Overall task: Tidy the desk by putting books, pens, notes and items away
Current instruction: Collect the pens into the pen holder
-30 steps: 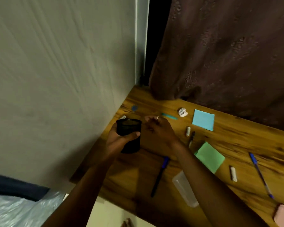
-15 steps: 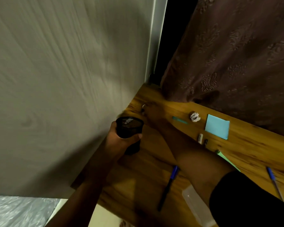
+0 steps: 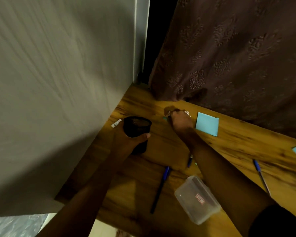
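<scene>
Leftmost, just outside our left grip, a small white scrap [image 3: 116,123] lies on the desk [image 3: 161,147] by the wall. Our left grip [image 3: 126,139] is wrapped round the black mesh pen cup [image 3: 137,127], thumb across its front. The cup is tilted with its mouth up, and we cannot tell whether its base touches the desk. To the right, well apart from the cup, our right grip [image 3: 179,120] is down on the desk with fingers curled over a teal strip [image 3: 165,118] that peeks out at its fingertips. Blur keeps us from telling whether the strip is pinched yet or only touched. Just beyond the knuckles sits a crumpled white scrap [image 3: 187,113], and just right of that grip lies a blue note pad [image 3: 207,123]. Nearer us than both grips, a blue pen [image 3: 161,183] and a clear plastic box [image 3: 196,199] rest on the desk, and another blue pen [image 3: 261,175] lies far to the right. We judge the step in hand to be gathering small items into the cup. The next move calls for a firm pinch on the flat strip, then carrying it left over the cup's mouth.
</scene>
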